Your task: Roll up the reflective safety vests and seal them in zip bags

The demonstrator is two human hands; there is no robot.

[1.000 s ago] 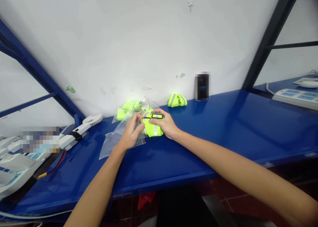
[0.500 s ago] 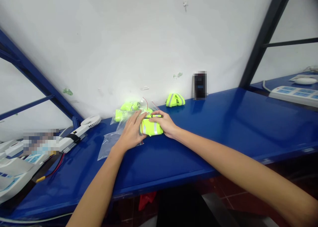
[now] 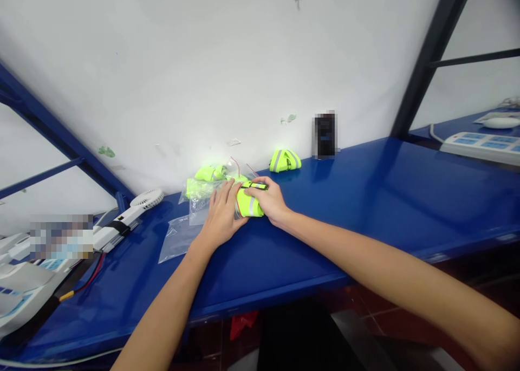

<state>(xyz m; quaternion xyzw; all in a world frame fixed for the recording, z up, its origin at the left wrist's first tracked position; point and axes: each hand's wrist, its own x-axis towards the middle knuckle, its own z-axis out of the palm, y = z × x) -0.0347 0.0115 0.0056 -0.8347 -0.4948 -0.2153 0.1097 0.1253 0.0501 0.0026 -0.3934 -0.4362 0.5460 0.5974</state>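
Note:
A folded fluorescent-yellow reflective vest with grey stripes and a black-edged strap lies between my hands, at the mouth of a clear zip bag with a red seal line. My right hand grips the vest from the right, its thumb on top and fingers behind. On the left, my left hand holds the bag's mouth against the vest, fingers over the top and thumb along the near side. The bag's far part is partly hidden by that hand.
Behind my left hand lie more yellow folded vests in clear plastic. Another folded vest rests by the wall, near a dark upright blurred object. A flat plastic bag, a white fan and power strips are left on the blue table.
My left hand has shifted slightly right, and the bag's red seal line has come further over the vest. My right hand still grips the vest. The view has moved a little.

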